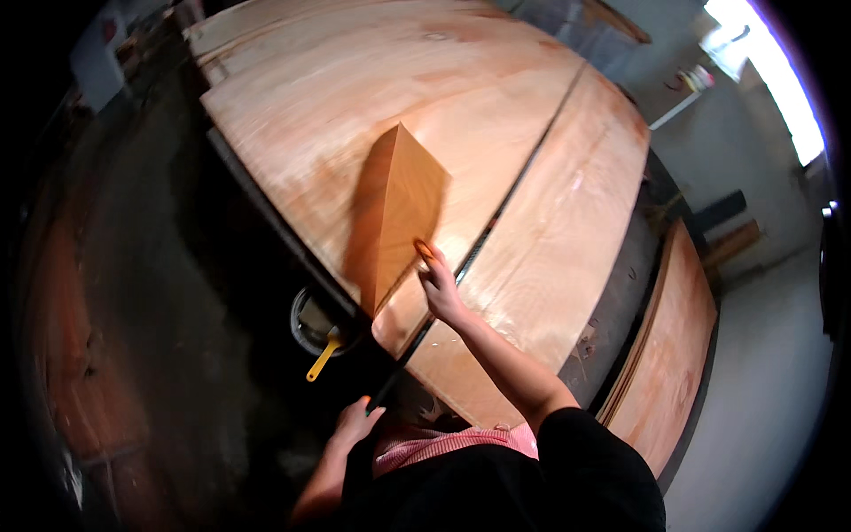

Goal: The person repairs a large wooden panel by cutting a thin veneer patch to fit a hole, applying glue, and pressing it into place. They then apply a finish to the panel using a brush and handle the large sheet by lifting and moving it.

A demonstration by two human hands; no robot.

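A broad stack of pale, reddish-stained wood sheets (355, 89) spreads out in front of me. On top, a piece of thin brown wood veneer (415, 195) is tilted up, with a darker brown area along its left side. My right hand (439, 282) is closed on the veneer's near right edge, thumb on top. A long, thin dark rod (523, 168) crosses the sheets diagonally and passes behind my right wrist. Beyond the sheets' near edge, my left hand (355, 421) is closed around the rod's near end; its fingers are partly hidden.
Below the stack's left edge stands a round bucket (306, 332) with a yellow-handled tool (324, 355) across its rim. More wood sheets (669, 346) stand at right beside a pale wall (762, 381). Pink striped cloth (443, 446) lies at my waist. Reddish boards (97, 390) are far left.
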